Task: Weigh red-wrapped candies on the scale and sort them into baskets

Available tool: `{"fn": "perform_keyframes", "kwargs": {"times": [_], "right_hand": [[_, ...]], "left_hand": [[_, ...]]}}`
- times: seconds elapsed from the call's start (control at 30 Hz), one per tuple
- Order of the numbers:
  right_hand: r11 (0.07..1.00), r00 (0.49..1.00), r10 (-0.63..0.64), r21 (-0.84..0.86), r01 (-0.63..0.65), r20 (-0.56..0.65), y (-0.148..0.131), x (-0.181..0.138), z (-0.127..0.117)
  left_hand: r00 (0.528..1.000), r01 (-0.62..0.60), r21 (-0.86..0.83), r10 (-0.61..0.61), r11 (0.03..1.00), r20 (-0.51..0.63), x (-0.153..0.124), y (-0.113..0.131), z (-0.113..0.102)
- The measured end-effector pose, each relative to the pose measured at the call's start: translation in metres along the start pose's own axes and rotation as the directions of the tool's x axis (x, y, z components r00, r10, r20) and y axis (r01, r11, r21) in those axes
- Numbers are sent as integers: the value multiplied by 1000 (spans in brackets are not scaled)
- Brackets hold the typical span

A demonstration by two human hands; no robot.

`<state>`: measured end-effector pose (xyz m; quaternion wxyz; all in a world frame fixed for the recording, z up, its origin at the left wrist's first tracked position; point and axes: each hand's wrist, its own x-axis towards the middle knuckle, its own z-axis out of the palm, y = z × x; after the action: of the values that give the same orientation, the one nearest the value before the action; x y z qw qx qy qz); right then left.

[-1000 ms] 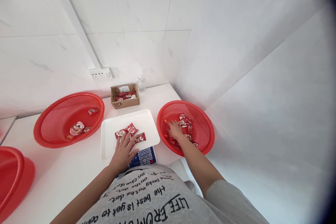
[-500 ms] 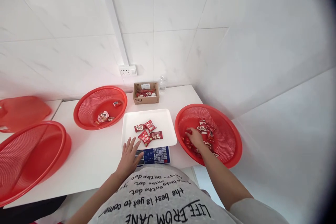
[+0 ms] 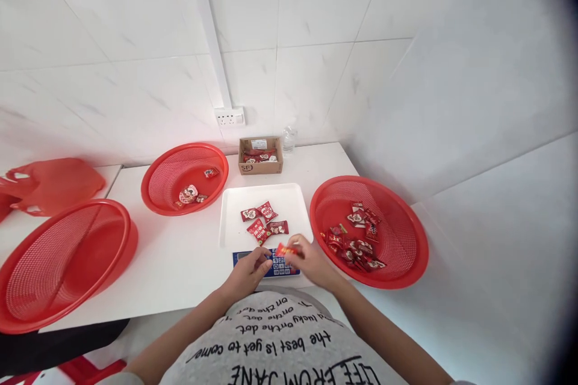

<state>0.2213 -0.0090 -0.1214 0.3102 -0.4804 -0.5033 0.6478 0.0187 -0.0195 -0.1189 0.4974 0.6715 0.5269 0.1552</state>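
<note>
A small red wrapped snack packet (image 3: pixel 285 250) is pinched in the fingers of my right hand (image 3: pixel 311 261), above the scale's keypad. My left hand (image 3: pixel 247 272) hovers over the left part of the blue scale panel (image 3: pixel 280 271), fingers slightly bent, thumb apart, holding nothing. Behind both hands is the white scale tray (image 3: pixel 293 198), where several red packets (image 3: pixel 266 225) lie in a loose cluster. To the right, the red basket (image 3: pixel 413 234) holds more red packets (image 3: pixel 356 249), heaped mostly on its near left side.
A second red basket (image 3: pixel 151 183) with a few packets stands at back left, and another red basket (image 3: pixel 124 252) is at the near left. Behind the tray are a small cardboard box (image 3: pixel 253 168) of packets and a clear bottle (image 3: pixel 289 139). A red plastic bag (image 3: pixel 67 183) lies far left.
My right hand has come out of the right basket with a packet and moved left over the scale panel. My left hand has shifted right, closer to it. The view has shifted slightly.
</note>
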Motion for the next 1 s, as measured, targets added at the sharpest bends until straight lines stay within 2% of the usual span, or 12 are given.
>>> {"fn": "perform_keyframes", "kwargs": {"times": [0.03,0.1,0.27,0.4,0.6,0.83,0.93,1.0], "right_hand": [[999,998,19,28,-21,67,-2,0,14],[997,994,54,49,-59,93,-5,1,33],[991,987,129,21,-132,97,-10,3,46],[989,988,148,26,-149,40,-13,-1,53],[970,976,197,163,-180,-97,3,-3,70],[986,981,147,-56,-155,-127,7,-5,81],[984,980,135,-98,-150,-149,6,-5,86],[985,980,135,-92,-149,-146,6,-6,89]], "left_hand": [[999,0,-51,2,999,41,0,0,-1],[996,13,-156,2,988,94,0,-4,-3],[987,39,-241,0,970,158,-1,-14,-13],[978,-28,-285,84,958,189,0,-15,-20],[971,47,-441,62,896,229,3,-23,-20],[960,125,-424,-1,897,281,4,-33,-22],[963,119,-478,17,870,270,4,-34,-25],[956,147,-555,26,819,293,3,-36,-26]]}}
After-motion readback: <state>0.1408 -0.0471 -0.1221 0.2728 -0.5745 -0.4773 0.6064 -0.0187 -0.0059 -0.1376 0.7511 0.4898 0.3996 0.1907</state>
